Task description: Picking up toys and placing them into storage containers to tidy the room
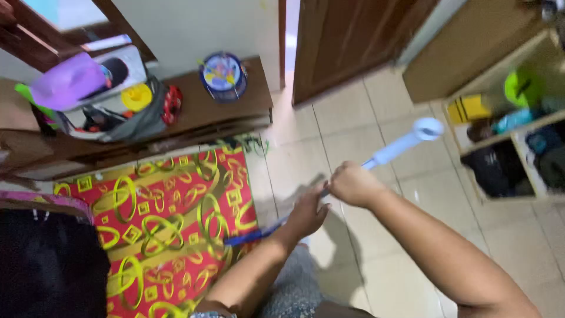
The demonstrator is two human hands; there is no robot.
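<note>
arms bare, no sleeves | grey patterned trousers (291,288) | wristband (213,315) on L wrist

Two bare hands, the left hand (307,213) and the right hand (352,184), both on one long mop stick with a white plastic grip end and blue lower shaft (400,146). One red floor mat patterned with yellow rings and squares (170,224), one low dark-brown wooden bench (194,121), one round blue-and-white toy drum (223,76), one purple plastic container (66,87), one yellow round lid (136,96) and one red ring-shaped toy (172,105). One brown wooden door (347,44), one pale wooden cubby shelf (518,138), one lime-green round object (522,88) and one yellow box (468,109).
</note>
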